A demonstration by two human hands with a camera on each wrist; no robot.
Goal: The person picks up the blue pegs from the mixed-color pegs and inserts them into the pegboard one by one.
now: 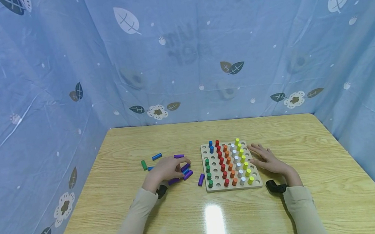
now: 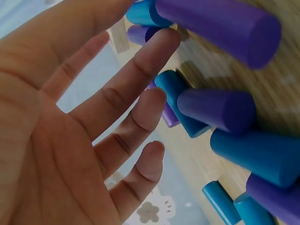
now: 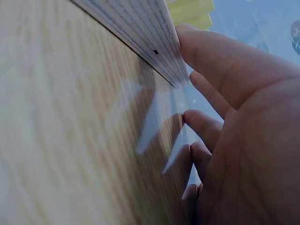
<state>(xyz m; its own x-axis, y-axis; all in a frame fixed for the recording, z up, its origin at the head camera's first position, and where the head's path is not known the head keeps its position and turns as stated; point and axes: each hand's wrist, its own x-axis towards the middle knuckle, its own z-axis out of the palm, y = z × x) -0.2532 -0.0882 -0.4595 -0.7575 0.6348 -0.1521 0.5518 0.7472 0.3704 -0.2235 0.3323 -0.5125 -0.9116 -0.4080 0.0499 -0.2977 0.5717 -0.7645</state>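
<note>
- The left hand point(image 1: 167, 168) is left of centre in the lower half of the head view, over loose cylindrical purple pegs point(image 1: 188, 175) and blue cylindrical pegs point(image 2: 255, 157); its fingers are apart and slightly bent, and whether a tip touches a peg cannot be told.
- The right hand point(image 1: 270, 161) is right of centre, fingers spread, thumb tip at the right edge of a flat, light wooden pegboard point(image 1: 218, 189).
- The pegboard lies just right of centre in the lower half, with upright rows of red pegs point(image 1: 223, 167), orange pegs point(image 1: 230, 167), white pegs point(image 1: 239, 166) and yellow pegs point(image 1: 245, 165); four green pegs point(image 1: 209, 176) stand at its lower left, two blue ones at its upper left.
- One purple peg lies just left of the board's lower left corner.
- A loose green cylinder point(image 1: 143, 165) lies left of the left hand on the pale wood-grain surface point(image 1: 253, 217).
- A blue curtain point(image 1: 181, 56) printed with leaves fills the upper frame.
</note>
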